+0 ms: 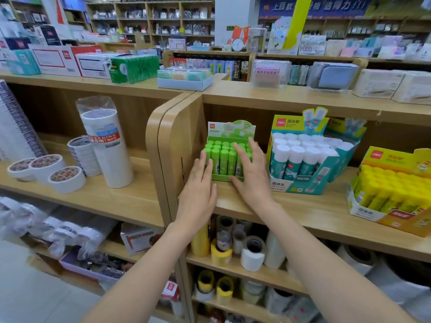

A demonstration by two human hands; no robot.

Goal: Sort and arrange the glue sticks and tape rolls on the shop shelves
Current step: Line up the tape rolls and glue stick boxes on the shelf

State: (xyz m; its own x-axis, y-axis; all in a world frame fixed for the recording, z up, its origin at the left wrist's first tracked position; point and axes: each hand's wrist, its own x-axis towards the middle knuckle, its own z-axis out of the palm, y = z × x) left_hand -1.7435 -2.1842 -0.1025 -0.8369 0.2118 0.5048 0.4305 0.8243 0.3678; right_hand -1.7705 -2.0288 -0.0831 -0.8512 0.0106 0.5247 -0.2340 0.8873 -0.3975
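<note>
Wooden shelf in a stationery shop: a person's left hand, fingers straight, rests against the left side of a green box of glue sticks at the shelf's left end, while the right hand lies spread across its front. Farther right stand a teal glue-stick box and a yellow glue-stick box; white tape rolls sit in the left bay.

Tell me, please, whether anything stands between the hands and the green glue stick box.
Nothing visible does. The left hand touches the green glue stick box at its left front corner, and the right hand lies over its right side.
</note>
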